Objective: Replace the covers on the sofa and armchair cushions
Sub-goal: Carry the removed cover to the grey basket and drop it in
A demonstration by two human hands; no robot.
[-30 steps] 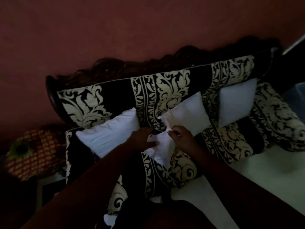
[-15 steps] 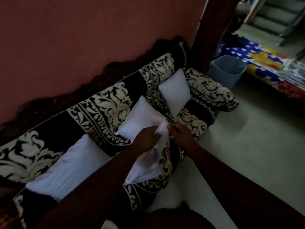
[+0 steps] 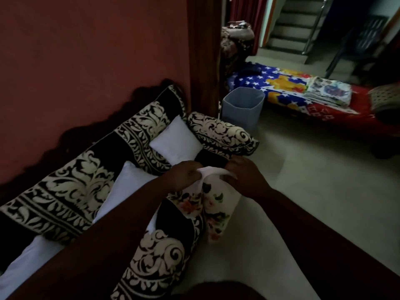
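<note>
A white cushion cover with a flower print (image 3: 213, 204) hangs in front of the sofa. My left hand (image 3: 183, 175) and my right hand (image 3: 242, 175) both pinch its top edge, close together. Bare white cushions lean on the black-and-cream patterned sofa (image 3: 71, 191): one at the far end (image 3: 176, 141), one in the middle (image 3: 127, 191) partly behind my left arm, and one at the near end (image 3: 26, 263), mostly hidden by my arm.
A grey bin (image 3: 242, 107) stands on the floor past the sofa's rolled armrest (image 3: 223, 135). Beyond it lies a low bed with a bright blue-and-red sheet (image 3: 287, 85) and folded cloths (image 3: 326, 92). Stairs rise at the back right. A red wall backs the sofa.
My view has swung to the right, toward the doorway. Both hands have lifted the cover off the sofa seat, and its flower-print side now hangs below them.
</note>
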